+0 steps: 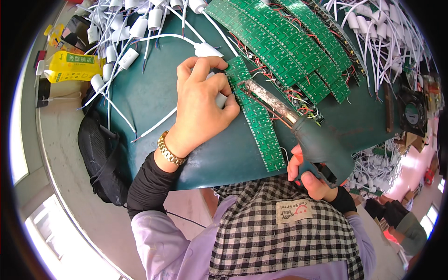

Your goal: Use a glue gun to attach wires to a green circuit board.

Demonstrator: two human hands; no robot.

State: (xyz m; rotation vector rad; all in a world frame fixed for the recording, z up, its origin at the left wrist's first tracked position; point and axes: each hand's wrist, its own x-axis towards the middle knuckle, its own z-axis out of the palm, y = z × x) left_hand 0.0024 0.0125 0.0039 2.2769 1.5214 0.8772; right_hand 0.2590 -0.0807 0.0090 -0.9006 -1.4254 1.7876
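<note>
My left hand (200,100) is bent over a white cylinder with a cable (221,99), its fingers closed round it beside a narrow strip of green circuit boards (261,133). The fingers hide most of that cylinder. A white cable (158,125) runs out from under the hand. My right hand (311,179) grips the dark handle of a soldering gun (322,144). The gun's worn metal barrel (268,97) slants up to the left, and its tip meets the board strip close to my left fingertips. Another white cylinder (206,49) lies just past my left hand.
Wide sheets of green circuit boards (280,46) with red and white wires cover the far middle. White cabled cylinders heap at far left (139,28) and far right (380,28). A yellow bottle (72,66) and black bag (97,156) are at left; a black fan (412,112) at right.
</note>
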